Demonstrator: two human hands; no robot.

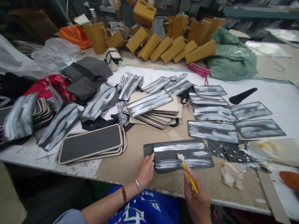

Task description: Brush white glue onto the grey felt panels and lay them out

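A small glue brush [191,179] with a yellow handle is gripped in my right hand [198,196]. Its white-loaded bristles touch a dark grey rectangular panel [168,155] at the table's front edge. White streaks run along that panel's upper and lower parts, while a dark band shows between them. My left hand [145,170] is closed at the panel's left end, its fingertips on the edge. Another dark panel [148,150] lies beneath, sticking out at the left.
Pale-rimmed dark panels [91,144] are stacked to the left. A pile of beige boards [154,115] stands behind, with white-streaked panels [212,130] around it. On the right lie a glue-stained sheet [277,151] and a crumpled cloth [232,175]. Mustard bags [163,49] line the back.
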